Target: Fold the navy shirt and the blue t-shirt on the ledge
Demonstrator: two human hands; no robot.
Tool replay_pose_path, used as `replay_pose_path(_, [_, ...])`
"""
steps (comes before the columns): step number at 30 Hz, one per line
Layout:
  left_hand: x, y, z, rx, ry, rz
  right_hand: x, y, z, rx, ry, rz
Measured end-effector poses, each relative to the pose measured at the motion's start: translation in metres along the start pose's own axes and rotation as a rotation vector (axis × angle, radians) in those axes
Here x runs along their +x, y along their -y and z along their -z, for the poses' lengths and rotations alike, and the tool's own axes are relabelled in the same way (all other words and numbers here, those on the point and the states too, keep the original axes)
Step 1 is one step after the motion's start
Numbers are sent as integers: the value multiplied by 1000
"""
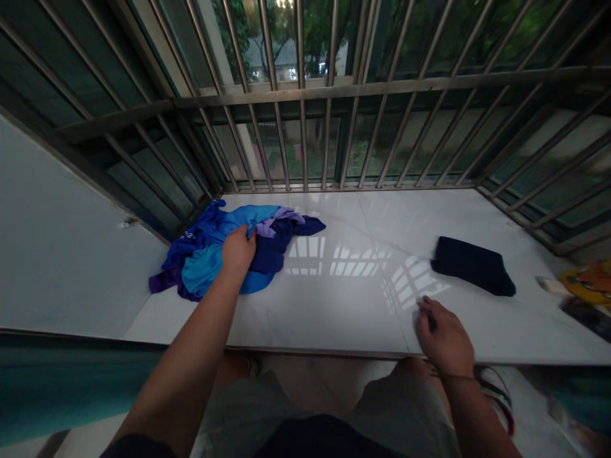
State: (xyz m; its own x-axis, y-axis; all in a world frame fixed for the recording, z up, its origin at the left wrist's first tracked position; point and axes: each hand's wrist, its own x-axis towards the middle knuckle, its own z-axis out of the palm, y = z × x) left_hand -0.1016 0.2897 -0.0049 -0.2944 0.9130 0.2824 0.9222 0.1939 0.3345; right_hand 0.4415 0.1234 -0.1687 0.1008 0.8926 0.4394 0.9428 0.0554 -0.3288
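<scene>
My left hand (pixel 237 249) is gripping the blue clothes pile (pixel 224 254) at the sill's far left. My right hand (pixel 443 337) rests loosely curled, empty, on the white sill (pixel 334 299), near the folded dark garment (pixel 472 265) but not touching.

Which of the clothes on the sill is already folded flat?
The dark navy piece lying alone near the right hand. The blue and purple clothes under the left hand are a crumpled pile.

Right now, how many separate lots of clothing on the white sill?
2: a jumbled blue and purple pile at left under the left hand; a folded dark garment at right. Pile's piece count unclear.
</scene>
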Motion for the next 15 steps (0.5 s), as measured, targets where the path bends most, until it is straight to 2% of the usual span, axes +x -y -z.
replay_pose_path(2, [5, 9, 15, -48, -31, -18, 0, 0, -1, -10, -12, 16])
replay_pose_path(5, [-4, 14, 35, -123, -109, -57, 2, -5, -3, -27, -25, 30])
replay_pose_path(7, [-19, 12, 47, -167, -54, -111, 5, -6, -4, -25, -25, 33])
replay_pose_path(9, [-41, 8, 57, -234, 49, -212, 5, 3, -3, 7, -8, 39])
replay_pose_path(10, [-57, 5, 61, -281, 101, -269, 4, 14, -2, 47, 12, 46])
replay_pose_path(12, [-96, 1, 67, -386, 197, -367, -6, 52, 1, 175, 76, 71])
replay_pose_path(15, [-168, 4, 70, -498, 383, -444, -31, 136, 11, 419, 163, 139])
